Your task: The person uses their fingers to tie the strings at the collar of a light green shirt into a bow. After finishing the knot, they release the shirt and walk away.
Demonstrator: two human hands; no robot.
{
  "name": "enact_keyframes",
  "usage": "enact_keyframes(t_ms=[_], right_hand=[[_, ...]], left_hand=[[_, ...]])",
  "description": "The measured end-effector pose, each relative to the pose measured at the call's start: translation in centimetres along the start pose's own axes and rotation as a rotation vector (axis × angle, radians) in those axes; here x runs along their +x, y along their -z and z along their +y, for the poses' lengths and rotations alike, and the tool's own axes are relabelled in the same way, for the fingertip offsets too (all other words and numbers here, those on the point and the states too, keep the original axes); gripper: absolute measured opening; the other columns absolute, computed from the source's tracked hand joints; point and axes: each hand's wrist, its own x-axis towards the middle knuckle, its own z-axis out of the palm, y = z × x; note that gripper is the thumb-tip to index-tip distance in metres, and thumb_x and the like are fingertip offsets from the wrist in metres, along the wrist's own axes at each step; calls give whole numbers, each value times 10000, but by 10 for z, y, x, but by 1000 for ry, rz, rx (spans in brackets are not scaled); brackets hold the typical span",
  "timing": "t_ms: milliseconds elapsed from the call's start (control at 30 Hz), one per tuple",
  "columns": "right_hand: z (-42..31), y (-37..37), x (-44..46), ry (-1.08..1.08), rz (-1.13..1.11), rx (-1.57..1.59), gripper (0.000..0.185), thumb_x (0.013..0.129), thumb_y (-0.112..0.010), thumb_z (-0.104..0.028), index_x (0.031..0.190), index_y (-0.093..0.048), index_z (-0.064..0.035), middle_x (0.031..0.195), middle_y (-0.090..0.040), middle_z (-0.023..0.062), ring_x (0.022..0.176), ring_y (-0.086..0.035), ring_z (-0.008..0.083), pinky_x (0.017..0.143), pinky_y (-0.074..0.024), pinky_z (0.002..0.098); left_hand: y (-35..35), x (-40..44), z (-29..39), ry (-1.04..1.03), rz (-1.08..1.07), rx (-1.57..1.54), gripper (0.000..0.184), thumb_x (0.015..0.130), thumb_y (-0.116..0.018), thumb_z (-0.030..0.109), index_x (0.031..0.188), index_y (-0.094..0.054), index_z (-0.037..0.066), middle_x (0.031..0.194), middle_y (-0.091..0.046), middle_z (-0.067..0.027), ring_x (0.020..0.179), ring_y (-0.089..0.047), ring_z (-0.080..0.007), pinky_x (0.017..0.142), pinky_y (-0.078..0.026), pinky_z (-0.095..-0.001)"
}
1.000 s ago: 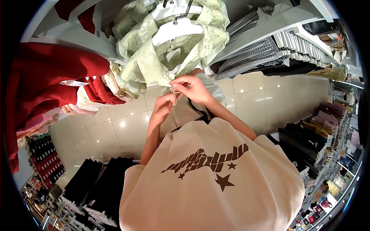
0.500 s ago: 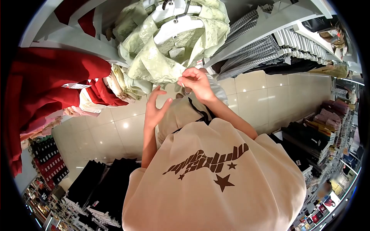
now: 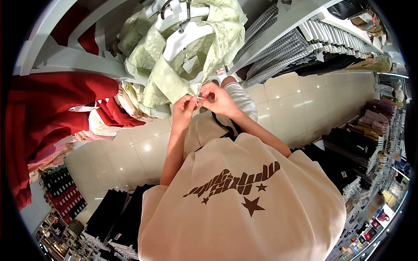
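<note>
A pale green patterned shirt (image 3: 167, 85) with a collar hangs on a white hanger (image 3: 188, 38) in front of me. My left hand (image 3: 183, 112) pinches the lower point of its front opening. Close beside it, my right hand (image 3: 217, 99) pinches the same spot from the other side, and the fingertips of both hands almost meet. A small pale bit shows between the fingers; I cannot make out what it is. A white tag (image 3: 190, 64) hangs inside the neck of the shirt. Another white hanger with a similar green shirt (image 3: 136, 32) is right behind.
Red garments (image 3: 56, 100) hang to the left. Grey checked clothes (image 3: 278, 52) hang to the right behind a white rack bar (image 3: 283, 37). Black folded clothes (image 3: 106, 213) are stacked behind me on the left, more black clothes (image 3: 348, 141) at right. The floor (image 3: 291, 104) is shiny tile.
My left hand has moved up and right from an open pose and closed on the shirt front beside my right hand. The shirt and hanger have shifted left in view.
</note>
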Motion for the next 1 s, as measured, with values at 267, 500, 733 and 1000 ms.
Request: enact_keyframes(t_ms=[267,500,733,1000], right_hand=[[9,22,-3,-78,29,-17,139,986,-697,-92,1062,-724,21,835,-690,10,747,-584,56,687,-499,261],[24,22,-13,-305,-70,115,198,993,-741,-165,996,-751,33,778,-707,19,684,-597,53,625,-489,261],[0,31,-19,-107,-184,-215,129,980,-740,-102,1060,-754,-2,935,-690,45,777,-621,94,659,-497,286],[-34,15,-3,133,-83,-185,147,958,-739,-32,1105,-754,-31,965,-690,75,806,-661,144,711,-527,280]], left_hand=[[-1,-4,5,153,-103,-216,196,1114,-563,231,1043,-627,60,959,-598,-3,747,-484,-85,693,-433,-254],[-17,-5,13,198,-161,-501,180,1110,-575,227,1077,-650,67,1126,-633,-9,734,-442,-50,611,-366,-199],[-14,-4,2,165,16,-460,149,1071,-647,160,1146,-700,43,1109,-654,8,701,-421,-21,528,-292,-185],[-13,-3,-11,-136,111,207,189,1010,-678,34,1183,-755,37,852,-591,46,643,-414,-4,533,-325,-205]])
